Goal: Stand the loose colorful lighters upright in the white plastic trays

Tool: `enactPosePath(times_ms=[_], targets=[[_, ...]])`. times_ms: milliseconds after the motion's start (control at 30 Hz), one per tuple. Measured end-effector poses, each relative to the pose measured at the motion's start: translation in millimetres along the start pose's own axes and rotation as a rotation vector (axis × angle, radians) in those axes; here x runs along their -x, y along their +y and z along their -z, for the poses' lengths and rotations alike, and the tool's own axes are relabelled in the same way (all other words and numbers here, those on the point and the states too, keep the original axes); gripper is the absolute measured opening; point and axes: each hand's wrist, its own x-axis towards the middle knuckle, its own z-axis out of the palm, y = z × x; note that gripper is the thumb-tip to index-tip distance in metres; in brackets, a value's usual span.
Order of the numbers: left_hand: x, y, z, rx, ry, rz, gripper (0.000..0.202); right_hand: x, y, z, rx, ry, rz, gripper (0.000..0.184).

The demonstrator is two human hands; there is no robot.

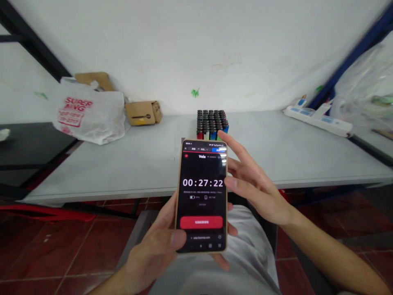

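My left hand (150,250) is closed around the lower part of a smartphone (202,200). Its thumb lies over the lower left corner, and fingertips show past the right edge. The lit screen reads 00:27:22 above a red button. At the phone's right side is my right hand (264,194), fingers spread. The thumb tip meets the phone's edge, the index finger stretches toward its top right corner, and the other fingers are partly hidden behind it. Beyond the phone stands a block of lighters (211,119) with black tops, in several colours, its front partly covered.
A grey table (147,159) runs along a white wall. On it are a white plastic bag (92,114) with red print, a small cardboard box (143,113) and, at right, a power strip (317,119). Clear plastic wrapping (365,86) hangs at far right.
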Motion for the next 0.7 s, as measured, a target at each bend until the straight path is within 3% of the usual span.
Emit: enactPosePath(times_ms=[700], targets=[[4.8,1.4,-5.5,0.046,-0.009,0.042,0.069,1.4,-3.2,-2.5,0.030,0.011,0.015,0.072]])
